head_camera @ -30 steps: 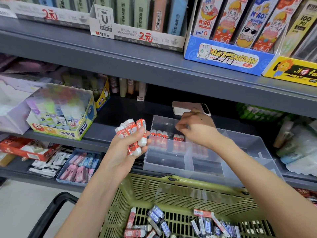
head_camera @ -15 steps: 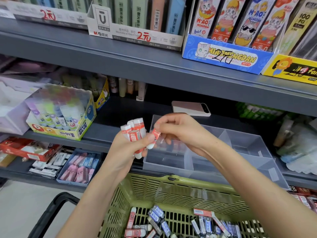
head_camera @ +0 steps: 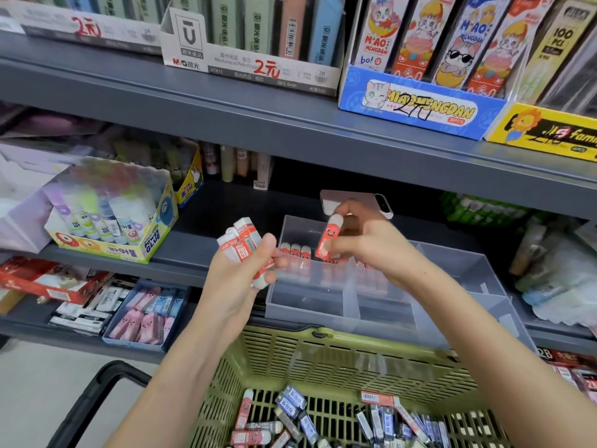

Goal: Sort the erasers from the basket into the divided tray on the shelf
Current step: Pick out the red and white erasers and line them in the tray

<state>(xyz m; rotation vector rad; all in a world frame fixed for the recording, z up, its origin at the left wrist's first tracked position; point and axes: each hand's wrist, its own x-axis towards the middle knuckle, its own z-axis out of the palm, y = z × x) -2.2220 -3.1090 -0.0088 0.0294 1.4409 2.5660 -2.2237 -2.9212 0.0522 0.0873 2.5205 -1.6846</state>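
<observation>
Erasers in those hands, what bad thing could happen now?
The left hand grips a fanned bunch of erasers; one might slip out into the basket below. The right hand only pinches one red eraser above the divided tray, so it could drop crooked and knock the standing row.

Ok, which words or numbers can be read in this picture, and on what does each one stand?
"M&G", "Mechanical Pencil lead", "2元", "2B/0.5mm": white display box
"MIAOMENGDAN": blue display box
"bo!": cat pack
"100 PCS": tan pack
"POWER GLUE": glue stick box
"2B": red box, lower right
Too small or blurred: print on the red eraser in the right hand, the erasers in the left hand, those in the basket.
</observation>
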